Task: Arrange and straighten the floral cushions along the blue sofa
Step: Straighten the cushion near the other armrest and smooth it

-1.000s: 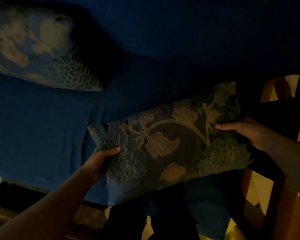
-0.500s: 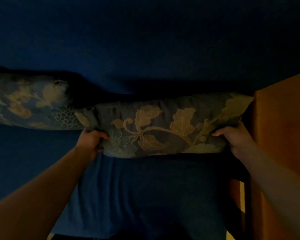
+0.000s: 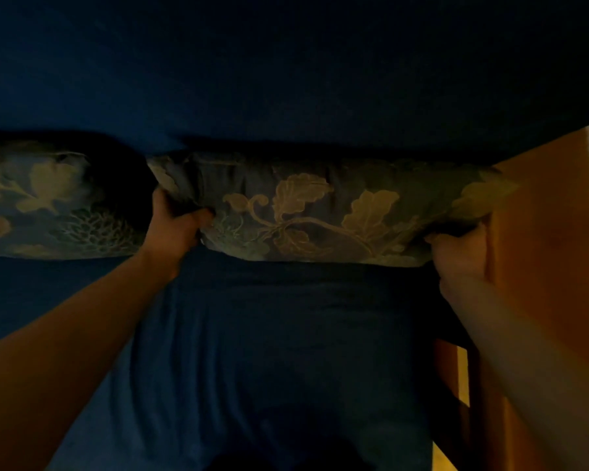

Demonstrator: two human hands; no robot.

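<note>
The scene is dim. A floral cushion (image 3: pixel 327 212) with pale leaves on dark cloth lies lengthwise against the backrest of the blue sofa (image 3: pixel 286 351), at its right end. My left hand (image 3: pixel 172 229) grips the cushion's left end and my right hand (image 3: pixel 459 253) grips its lower right corner. A second floral cushion (image 3: pixel 51 205) leans on the backrest to the left, with a small dark gap between the two.
A wooden armrest (image 3: pixel 544 232) closes off the sofa's right end, right beside my right hand. Light floor (image 3: pixel 463 375) shows through a gap below it. The blue backrest (image 3: pixel 286 69) fills the upper half of the view.
Both hands carried the cushion from the seat's front edge back to the backrest, where it now lies level next to the left cushion. In the last half second it barely moved.
</note>
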